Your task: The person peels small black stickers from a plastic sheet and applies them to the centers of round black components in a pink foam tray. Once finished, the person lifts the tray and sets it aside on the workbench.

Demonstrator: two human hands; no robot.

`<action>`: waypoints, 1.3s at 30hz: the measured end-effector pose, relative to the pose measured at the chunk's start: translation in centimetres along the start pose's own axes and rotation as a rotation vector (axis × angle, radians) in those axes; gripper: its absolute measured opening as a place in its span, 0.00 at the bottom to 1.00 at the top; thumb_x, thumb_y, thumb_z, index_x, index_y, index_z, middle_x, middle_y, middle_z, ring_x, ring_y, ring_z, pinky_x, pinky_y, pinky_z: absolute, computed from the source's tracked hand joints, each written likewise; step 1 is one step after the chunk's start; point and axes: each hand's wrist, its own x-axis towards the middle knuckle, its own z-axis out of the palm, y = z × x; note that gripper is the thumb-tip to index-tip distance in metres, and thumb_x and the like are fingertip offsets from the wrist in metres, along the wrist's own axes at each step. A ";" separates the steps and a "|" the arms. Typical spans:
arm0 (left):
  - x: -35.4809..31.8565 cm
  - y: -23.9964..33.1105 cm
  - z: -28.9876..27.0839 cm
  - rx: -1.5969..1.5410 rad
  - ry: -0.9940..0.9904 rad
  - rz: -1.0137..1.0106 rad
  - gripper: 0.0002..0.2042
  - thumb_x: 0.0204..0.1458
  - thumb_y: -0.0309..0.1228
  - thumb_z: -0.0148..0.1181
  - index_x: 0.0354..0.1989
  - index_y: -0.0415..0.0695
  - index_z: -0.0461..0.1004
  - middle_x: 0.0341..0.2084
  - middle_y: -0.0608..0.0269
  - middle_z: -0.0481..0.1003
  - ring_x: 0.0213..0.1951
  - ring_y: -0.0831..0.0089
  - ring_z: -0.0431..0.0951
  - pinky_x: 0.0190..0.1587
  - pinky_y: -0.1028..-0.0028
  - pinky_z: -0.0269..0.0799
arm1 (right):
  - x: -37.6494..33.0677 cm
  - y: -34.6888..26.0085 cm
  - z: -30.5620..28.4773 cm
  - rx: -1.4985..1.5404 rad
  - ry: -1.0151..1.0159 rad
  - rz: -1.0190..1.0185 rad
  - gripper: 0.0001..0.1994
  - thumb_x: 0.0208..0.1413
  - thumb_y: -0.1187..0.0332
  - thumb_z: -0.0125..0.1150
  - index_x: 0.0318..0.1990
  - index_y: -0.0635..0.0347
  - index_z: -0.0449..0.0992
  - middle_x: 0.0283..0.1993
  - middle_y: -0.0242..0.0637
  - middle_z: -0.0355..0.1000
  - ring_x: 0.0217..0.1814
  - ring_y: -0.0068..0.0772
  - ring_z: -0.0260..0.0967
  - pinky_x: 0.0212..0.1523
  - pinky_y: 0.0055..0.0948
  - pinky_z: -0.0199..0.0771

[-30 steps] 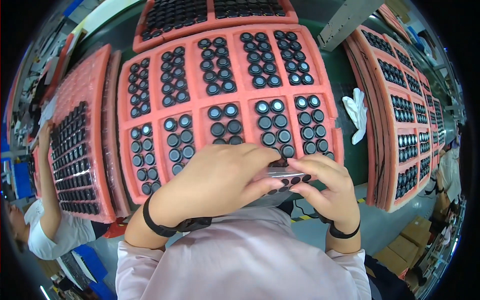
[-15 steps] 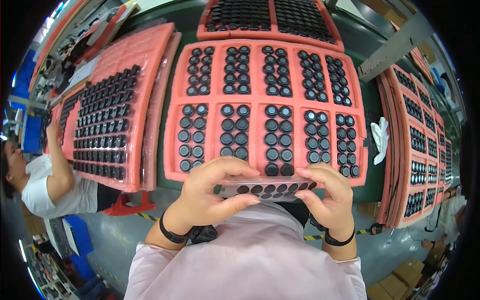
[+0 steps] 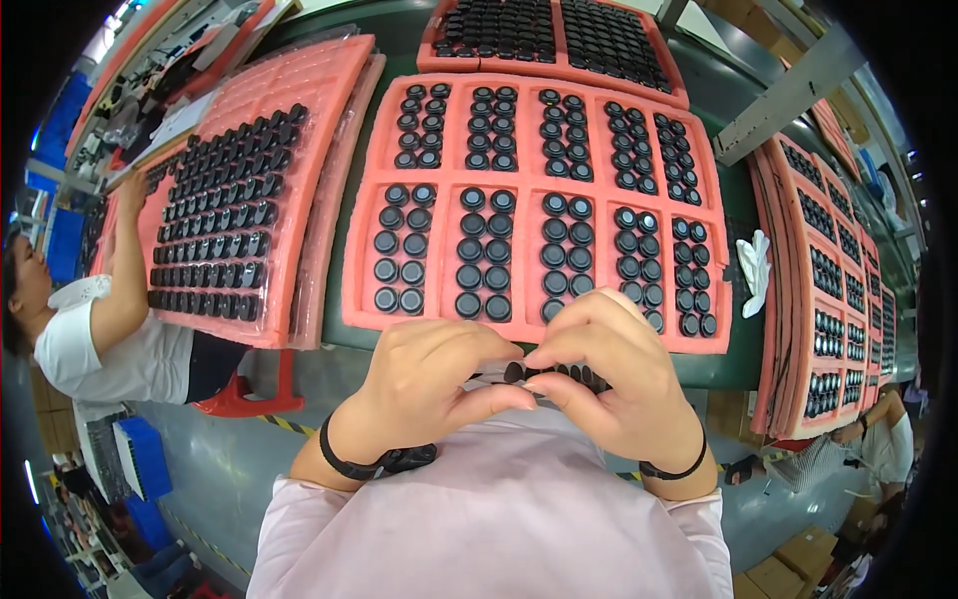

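Head view: left hand point(image 3: 427, 377) and right hand point(image 3: 617, 364) are close together, thumbs and fingers pinching a clear pack of black round parts point(image 3: 514, 372), partly hidden, at the pink foam tray's point(image 3: 445, 250) near edge. White glove point(image 3: 753, 272) lies right.

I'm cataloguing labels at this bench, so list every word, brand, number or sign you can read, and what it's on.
None can be read.
Co-worker's white sleeve: small dark marks, too small to read.
Row of dark round parts held by the left hand and right hand: partly covered, no legible lettering.
Black round parts in the pink tray: none legible.
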 end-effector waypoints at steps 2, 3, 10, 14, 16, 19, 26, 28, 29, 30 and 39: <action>0.0 0.4 -0.1 0.011 -0.005 0.017 0.20 0.45 0.43 0.78 0.35 0.39 0.79 0.27 0.59 0.81 0.25 0.64 0.81 0.27 0.69 0.76 | -0.1 -0.3 0.4 0.048 0.011 0.013 0.10 0.47 0.74 0.74 0.37 0.59 0.79 0.35 0.36 0.72 0.38 0.40 0.70 0.40 0.37 0.68; 0.1 0.7 -0.2 0.032 -0.016 0.025 0.20 0.45 0.43 0.78 0.35 0.40 0.79 0.27 0.59 0.81 0.25 0.64 0.81 0.27 0.69 0.76 | -0.1 -0.3 0.4 0.051 0.009 0.011 0.10 0.47 0.74 0.74 0.37 0.59 0.79 0.35 0.36 0.72 0.38 0.40 0.70 0.40 0.37 0.68; 0.1 1.3 -0.1 0.147 -0.053 0.065 0.21 0.43 0.45 0.78 0.33 0.40 0.79 0.26 0.60 0.81 0.25 0.64 0.82 0.27 0.71 0.75 | -0.2 -0.8 -0.5 0.131 -0.094 0.107 0.12 0.44 0.79 0.75 0.36 0.61 0.78 0.37 0.38 0.74 0.38 0.38 0.71 0.41 0.34 0.71; 0.6 1.3 0.0 0.159 -0.092 0.057 0.20 0.44 0.44 0.77 0.32 0.40 0.78 0.26 0.59 0.81 0.25 0.63 0.81 0.26 0.70 0.75 | -0.1 -0.4 -0.9 0.120 -0.126 0.115 0.12 0.45 0.80 0.74 0.35 0.62 0.77 0.37 0.38 0.74 0.39 0.38 0.71 0.42 0.33 0.72; 0.7 1.0 0.1 0.168 -0.106 0.061 0.16 0.47 0.41 0.75 0.33 0.41 0.78 0.26 0.60 0.81 0.25 0.65 0.81 0.26 0.70 0.76 | -0.1 -0.1 -0.8 0.131 -0.131 0.133 0.11 0.45 0.80 0.74 0.35 0.62 0.76 0.37 0.38 0.74 0.39 0.38 0.71 0.42 0.33 0.72; 0.8 0.5 0.2 0.176 -0.119 0.050 0.15 0.49 0.39 0.73 0.34 0.41 0.78 0.26 0.61 0.80 0.24 0.66 0.81 0.26 0.70 0.76 | 0.1 0.8 -0.5 0.154 -0.146 0.171 0.11 0.46 0.80 0.73 0.35 0.62 0.75 0.37 0.37 0.73 0.39 0.38 0.71 0.42 0.33 0.72; 0.9 -1.2 -0.2 0.178 -0.146 0.002 0.15 0.49 0.40 0.73 0.33 0.42 0.78 0.26 0.62 0.80 0.23 0.65 0.80 0.25 0.70 0.76 | 0.9 2.7 0.4 0.204 -0.205 0.218 0.12 0.49 0.80 0.72 0.38 0.62 0.74 0.38 0.38 0.71 0.40 0.38 0.71 0.42 0.33 0.73; 0.6 -1.6 -0.3 0.170 -0.147 -0.013 0.18 0.47 0.43 0.75 0.31 0.42 0.78 0.24 0.61 0.80 0.23 0.65 0.80 0.25 0.70 0.74 | 1.1 3.0 0.7 0.222 -0.197 0.218 0.11 0.51 0.79 0.71 0.38 0.62 0.73 0.37 0.38 0.71 0.39 0.39 0.71 0.41 0.35 0.72; 0.6 -1.8 -0.4 0.165 -0.146 -0.020 0.19 0.46 0.45 0.76 0.31 0.42 0.78 0.23 0.61 0.80 0.22 0.64 0.80 0.24 0.70 0.73 | 1.3 3.0 0.9 0.237 -0.184 0.218 0.11 0.52 0.78 0.70 0.37 0.61 0.72 0.36 0.38 0.70 0.38 0.41 0.70 0.40 0.36 0.71; 0.5 -2.0 -0.4 0.163 -0.143 -0.024 0.19 0.46 0.45 0.76 0.31 0.42 0.78 0.23 0.61 0.80 0.22 0.64 0.80 0.24 0.70 0.73 | 1.4 3.1 1.0 0.252 -0.172 0.218 0.10 0.53 0.77 0.69 0.37 0.60 0.71 0.36 0.38 0.69 0.37 0.42 0.70 0.39 0.37 0.69; 0.6 -3.9 -1.1 0.123 -0.081 -0.057 0.22 0.46 0.49 0.76 0.31 0.42 0.77 0.21 0.62 0.79 0.20 0.66 0.79 0.22 0.73 0.71 | 3.8 3.6 1.6 0.192 -0.158 0.218 0.11 0.52 0.75 0.72 0.39 0.60 0.73 0.37 0.39 0.69 0.39 0.44 0.70 0.41 0.38 0.70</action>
